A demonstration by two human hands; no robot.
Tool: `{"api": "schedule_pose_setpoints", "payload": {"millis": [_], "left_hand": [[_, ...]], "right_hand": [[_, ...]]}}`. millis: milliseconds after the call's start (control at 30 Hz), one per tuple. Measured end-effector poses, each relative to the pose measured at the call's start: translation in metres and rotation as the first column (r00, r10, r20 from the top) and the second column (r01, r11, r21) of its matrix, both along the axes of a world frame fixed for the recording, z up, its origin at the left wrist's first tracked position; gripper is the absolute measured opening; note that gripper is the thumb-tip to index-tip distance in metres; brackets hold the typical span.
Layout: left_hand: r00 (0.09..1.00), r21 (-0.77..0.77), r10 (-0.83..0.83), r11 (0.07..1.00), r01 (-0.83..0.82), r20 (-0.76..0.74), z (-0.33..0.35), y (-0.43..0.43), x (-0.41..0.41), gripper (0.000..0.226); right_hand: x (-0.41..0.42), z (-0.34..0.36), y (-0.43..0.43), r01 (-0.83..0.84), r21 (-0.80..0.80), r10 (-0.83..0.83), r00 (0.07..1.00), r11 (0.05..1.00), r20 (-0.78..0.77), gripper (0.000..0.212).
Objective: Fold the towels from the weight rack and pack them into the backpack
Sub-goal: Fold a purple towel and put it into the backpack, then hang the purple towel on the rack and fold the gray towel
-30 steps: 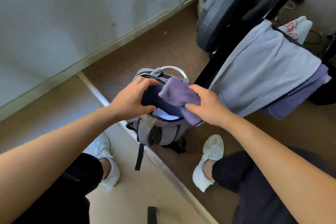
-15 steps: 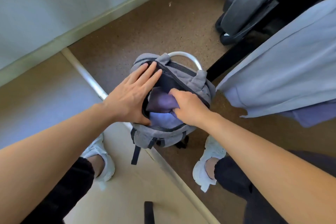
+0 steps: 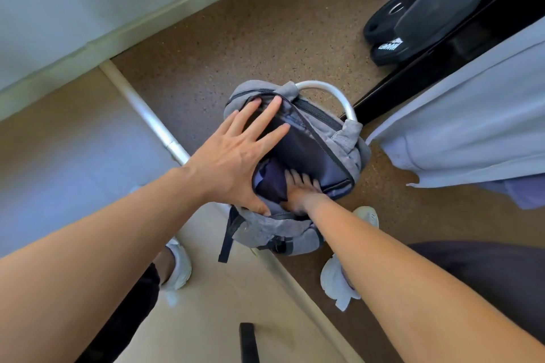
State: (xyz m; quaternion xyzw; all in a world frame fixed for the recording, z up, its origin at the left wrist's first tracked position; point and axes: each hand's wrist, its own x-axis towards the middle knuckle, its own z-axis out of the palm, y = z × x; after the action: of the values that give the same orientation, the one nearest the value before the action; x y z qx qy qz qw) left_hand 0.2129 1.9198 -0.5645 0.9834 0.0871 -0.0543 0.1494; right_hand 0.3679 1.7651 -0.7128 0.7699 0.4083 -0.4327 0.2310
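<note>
A grey backpack (image 3: 295, 233) stands open on the floor between my feet. My left hand (image 3: 236, 153) lies spread across its mouth, fingers flat on the dark inner panel and thumb on the front rim. My right hand (image 3: 300, 190) reaches inside the opening, its fingers apart and pressing on a folded purple towel (image 3: 272, 183) that sits low in the bag. To the right, a light grey towel (image 3: 472, 115) hangs over the black weight rack (image 3: 442, 47), and a purple towel (image 3: 525, 191) shows beneath its lower edge.
Black weight plates (image 3: 389, 20) lean at the rack's foot, upper right. A metal floor strip (image 3: 153, 124) runs diagonally under the backpack. My white shoes (image 3: 180, 268) (image 3: 336, 283) flank the bag. The wall and skirting lie at upper left. A small black object (image 3: 249, 342) lies at the bottom.
My right hand has pushed the purple towel from above the opening down into the backpack. My left hand went from gripping the rim to lying flat across the mouth. The view tilted down.
</note>
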Motion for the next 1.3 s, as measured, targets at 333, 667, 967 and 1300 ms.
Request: {"api": "schedule_pose_setpoints", "payload": {"millis": [333, 667, 967, 1300], "left_hand": [[1.000, -0.042, 0.025, 0.999, -0.026, -0.016, 0.004, 0.004, 0.006, 0.143], [0.981, -0.187, 0.194, 0.964, -0.187, 0.018, 0.019, -0.009, 0.027, 0.094], [0.895, -0.487, 0.410, 0.826, -0.284, 0.173, 0.054, -0.045, 0.055, 0.035], [0.818, -0.852, 0.568, 0.380, -0.360, -0.092, 0.094, -0.141, 0.095, 0.015]], "right_hand": [[0.016, 0.034, 0.012, 0.057, 0.275, -0.042, 0.997, 0.960, -0.060, 0.091], [0.019, 0.189, -0.020, 0.380, 0.553, -0.196, 0.911, 0.742, -0.363, 0.044], [0.072, 0.282, -0.098, 0.676, 0.710, -0.686, 0.423, -0.196, -0.592, 0.013], [0.136, 0.290, -0.145, 0.246, 0.574, -0.609, -0.091, -0.781, -0.788, 0.024]]}}
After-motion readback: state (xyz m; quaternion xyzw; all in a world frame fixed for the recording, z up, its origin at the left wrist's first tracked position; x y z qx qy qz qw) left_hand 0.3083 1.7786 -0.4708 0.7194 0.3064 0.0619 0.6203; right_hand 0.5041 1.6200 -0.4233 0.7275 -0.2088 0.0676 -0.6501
